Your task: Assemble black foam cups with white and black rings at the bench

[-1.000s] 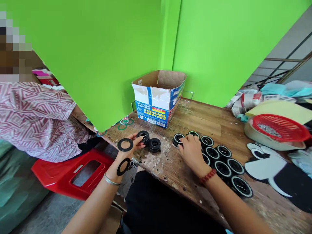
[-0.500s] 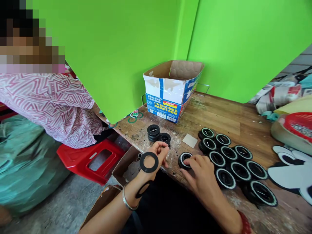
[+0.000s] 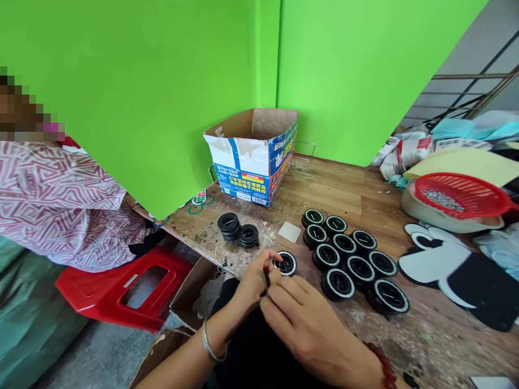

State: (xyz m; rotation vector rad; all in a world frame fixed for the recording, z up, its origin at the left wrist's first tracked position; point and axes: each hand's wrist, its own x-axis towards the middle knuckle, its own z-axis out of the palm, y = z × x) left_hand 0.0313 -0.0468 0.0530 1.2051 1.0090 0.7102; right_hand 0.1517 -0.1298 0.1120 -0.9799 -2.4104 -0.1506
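My left hand [image 3: 252, 281], with its fingers curled, is beside a stack of black rings with a white-speckled top [image 3: 286, 263]. What its fingertips hold, if anything, is hidden. My right hand [image 3: 302, 319] pinches a thin black ring [image 3: 266, 282], seen nearly edge-on against the left hand. Two short stacks of plain black rings, a taller one [image 3: 229, 226] and a lower one [image 3: 248, 236], stand beyond the left hand. To the right are several more black ring stacks with pale speckled tops [image 3: 344, 244].
A cardboard box [image 3: 247, 167] stands at the back against green panels [image 3: 162, 81]. A small beige square [image 3: 289, 232] lies mid-table. Black-and-white cutouts [image 3: 430, 259] and a red basket [image 3: 462, 194] are at right. A person in a patterned top [image 3: 60, 205] and a red stool [image 3: 121, 292] are at left.
My right hand has left the speckled ring stack and come to the left hand, taking hold of a black ring there. The view has swung to the right.
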